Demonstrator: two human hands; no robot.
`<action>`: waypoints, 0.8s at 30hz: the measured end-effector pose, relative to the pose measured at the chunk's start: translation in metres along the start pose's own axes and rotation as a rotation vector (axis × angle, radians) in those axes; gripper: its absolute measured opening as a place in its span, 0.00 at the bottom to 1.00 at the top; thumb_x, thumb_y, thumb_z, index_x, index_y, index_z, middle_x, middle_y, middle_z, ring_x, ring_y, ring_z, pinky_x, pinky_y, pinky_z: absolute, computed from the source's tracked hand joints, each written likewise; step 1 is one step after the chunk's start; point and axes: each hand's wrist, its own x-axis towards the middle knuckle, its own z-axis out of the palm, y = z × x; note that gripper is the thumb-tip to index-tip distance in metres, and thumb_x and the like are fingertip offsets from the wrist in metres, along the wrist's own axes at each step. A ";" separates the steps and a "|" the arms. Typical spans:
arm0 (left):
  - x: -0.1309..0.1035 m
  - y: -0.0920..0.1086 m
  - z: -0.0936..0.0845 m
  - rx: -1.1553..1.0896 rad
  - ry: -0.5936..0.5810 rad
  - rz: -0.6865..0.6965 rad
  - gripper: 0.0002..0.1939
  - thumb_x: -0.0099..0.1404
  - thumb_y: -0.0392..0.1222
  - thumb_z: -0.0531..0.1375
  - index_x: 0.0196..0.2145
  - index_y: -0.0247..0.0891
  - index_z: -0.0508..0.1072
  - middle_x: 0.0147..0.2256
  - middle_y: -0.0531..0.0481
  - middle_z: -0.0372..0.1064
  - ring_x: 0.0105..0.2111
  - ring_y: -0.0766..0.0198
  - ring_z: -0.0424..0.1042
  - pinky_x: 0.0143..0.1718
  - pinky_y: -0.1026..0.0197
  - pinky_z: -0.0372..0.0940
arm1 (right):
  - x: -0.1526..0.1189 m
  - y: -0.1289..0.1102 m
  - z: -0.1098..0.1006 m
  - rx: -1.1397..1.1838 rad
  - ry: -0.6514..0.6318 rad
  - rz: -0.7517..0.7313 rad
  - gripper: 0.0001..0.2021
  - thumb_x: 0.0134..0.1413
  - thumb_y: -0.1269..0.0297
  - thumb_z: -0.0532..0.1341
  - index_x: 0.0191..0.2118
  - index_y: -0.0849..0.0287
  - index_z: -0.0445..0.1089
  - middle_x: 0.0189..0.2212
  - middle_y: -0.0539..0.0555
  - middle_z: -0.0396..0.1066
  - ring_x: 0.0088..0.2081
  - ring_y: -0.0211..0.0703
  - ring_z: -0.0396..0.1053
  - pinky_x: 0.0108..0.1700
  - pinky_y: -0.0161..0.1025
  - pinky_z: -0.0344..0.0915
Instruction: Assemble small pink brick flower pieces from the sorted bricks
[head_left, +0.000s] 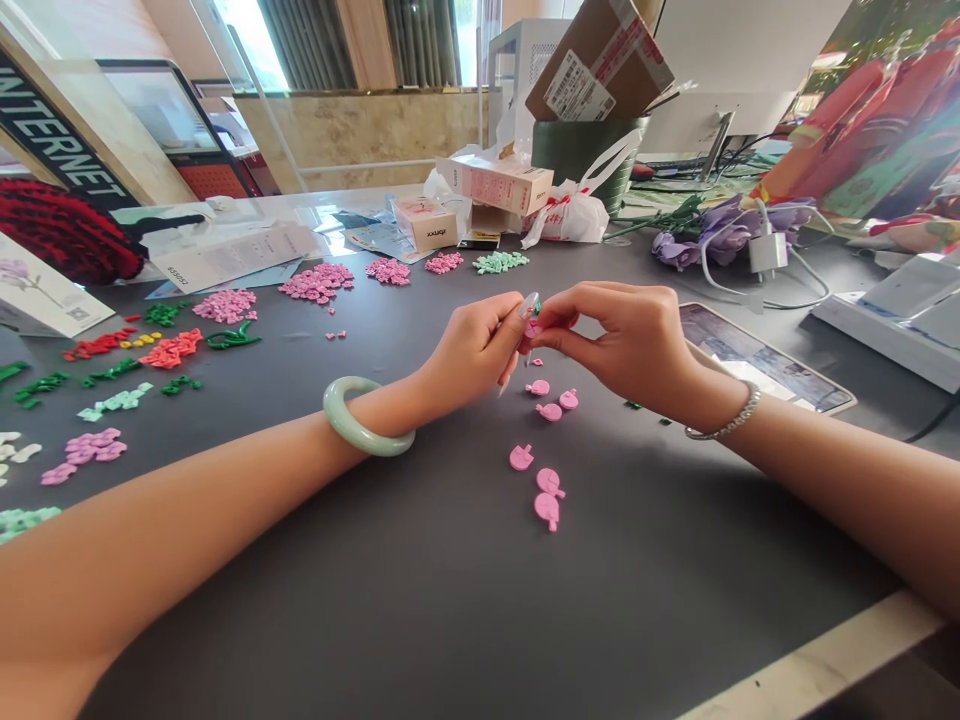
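Observation:
My left hand (476, 345) and my right hand (619, 335) meet above the dark table. Between their fingertips is a small pink and green toy brick piece (532, 328), mostly covered by the fingers. Both hands are closed on it in a pinch. Below them lie several loose pink round pieces with short tabs, among them a pair close together (550, 412) and a nearer one (547, 511). A tiny pink piece (537, 362) rests just under the fingertips. A few dark green pieces (634, 405) show beneath my right wrist.
Sorted piles of small pieces spread leftward: pink (316, 283), mint (500, 262), orange-red (172, 348) and green (232, 337). Small boxes (495, 183) and a plastic bag (576, 215) stand at the back. On the right are a phone (765, 355), a charger with cable (767, 252) and a white box (892, 330).

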 end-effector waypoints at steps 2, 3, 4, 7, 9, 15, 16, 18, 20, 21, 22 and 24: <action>0.000 0.001 0.000 0.011 -0.003 -0.008 0.21 0.73 0.52 0.49 0.25 0.40 0.58 0.15 0.58 0.58 0.15 0.71 0.59 0.20 0.65 0.56 | -0.001 -0.001 0.000 0.017 0.011 0.022 0.07 0.56 0.63 0.63 0.28 0.50 0.75 0.31 0.51 0.77 0.34 0.46 0.72 0.41 0.43 0.66; 0.000 0.001 0.000 0.015 -0.004 -0.013 0.21 0.73 0.52 0.49 0.25 0.40 0.58 0.15 0.58 0.58 0.15 0.71 0.59 0.20 0.65 0.56 | -0.001 -0.002 0.000 0.027 0.015 0.036 0.07 0.56 0.62 0.63 0.27 0.50 0.75 0.31 0.51 0.77 0.33 0.46 0.72 0.40 0.43 0.66; -0.001 0.002 0.000 0.018 -0.003 -0.017 0.21 0.73 0.52 0.49 0.25 0.40 0.58 0.15 0.58 0.58 0.15 0.71 0.59 0.20 0.65 0.56 | -0.001 -0.002 0.000 0.038 0.018 0.049 0.08 0.56 0.62 0.64 0.26 0.50 0.75 0.30 0.51 0.77 0.33 0.46 0.72 0.39 0.43 0.66; -0.001 0.003 0.001 0.023 0.008 -0.016 0.21 0.73 0.52 0.49 0.25 0.40 0.58 0.15 0.58 0.58 0.15 0.71 0.59 0.20 0.65 0.56 | -0.002 -0.004 0.000 0.080 0.025 0.075 0.08 0.55 0.62 0.64 0.25 0.50 0.74 0.29 0.51 0.77 0.34 0.47 0.72 0.36 0.42 0.65; -0.002 0.003 0.002 0.027 0.018 -0.012 0.21 0.73 0.52 0.48 0.25 0.40 0.58 0.15 0.58 0.57 0.15 0.71 0.59 0.20 0.65 0.56 | -0.002 -0.003 0.001 0.105 0.021 0.088 0.08 0.55 0.62 0.65 0.25 0.50 0.74 0.28 0.51 0.76 0.34 0.47 0.72 0.35 0.42 0.65; -0.003 0.004 0.003 0.043 0.017 0.004 0.21 0.74 0.52 0.48 0.24 0.40 0.58 0.15 0.58 0.56 0.16 0.71 0.60 0.21 0.64 0.55 | -0.002 0.002 0.002 0.185 0.015 0.086 0.07 0.52 0.63 0.66 0.24 0.50 0.75 0.28 0.50 0.77 0.34 0.47 0.74 0.38 0.44 0.68; -0.003 0.004 0.003 0.047 0.015 0.006 0.21 0.74 0.51 0.48 0.24 0.40 0.58 0.15 0.58 0.56 0.16 0.71 0.60 0.21 0.64 0.55 | -0.002 0.003 0.003 0.211 0.013 0.076 0.07 0.52 0.64 0.66 0.24 0.51 0.74 0.28 0.50 0.77 0.34 0.47 0.74 0.39 0.45 0.68; -0.003 0.004 0.003 0.051 0.011 0.007 0.21 0.74 0.52 0.48 0.24 0.40 0.58 0.15 0.58 0.56 0.16 0.71 0.60 0.22 0.64 0.55 | -0.002 0.004 0.003 0.248 0.005 0.066 0.08 0.52 0.65 0.66 0.24 0.51 0.74 0.28 0.50 0.77 0.34 0.47 0.74 0.39 0.45 0.68; -0.003 0.004 0.002 0.047 0.001 0.004 0.22 0.73 0.53 0.48 0.25 0.40 0.57 0.15 0.58 0.56 0.16 0.71 0.60 0.22 0.64 0.55 | -0.001 0.004 0.002 0.242 -0.006 0.078 0.08 0.51 0.65 0.67 0.23 0.51 0.74 0.28 0.51 0.76 0.35 0.48 0.74 0.38 0.45 0.68; -0.003 0.004 0.002 0.043 -0.009 0.000 0.22 0.73 0.54 0.48 0.25 0.40 0.57 0.16 0.58 0.56 0.16 0.71 0.60 0.22 0.64 0.55 | -0.001 0.003 0.002 0.225 -0.008 0.085 0.07 0.51 0.65 0.67 0.24 0.51 0.74 0.28 0.51 0.76 0.35 0.48 0.74 0.37 0.44 0.68; -0.003 0.004 0.002 0.041 -0.021 -0.004 0.22 0.73 0.55 0.48 0.25 0.40 0.57 0.16 0.58 0.56 0.16 0.71 0.60 0.22 0.64 0.56 | 0.000 0.003 0.002 0.206 -0.005 0.087 0.07 0.51 0.65 0.68 0.24 0.51 0.74 0.28 0.51 0.76 0.34 0.47 0.73 0.37 0.44 0.67; -0.002 0.003 0.001 0.040 -0.040 -0.007 0.22 0.73 0.56 0.47 0.25 0.40 0.58 0.16 0.59 0.56 0.16 0.71 0.60 0.22 0.64 0.56 | 0.000 0.003 0.001 0.168 0.016 0.075 0.07 0.51 0.64 0.68 0.24 0.51 0.73 0.28 0.50 0.76 0.32 0.46 0.72 0.36 0.43 0.66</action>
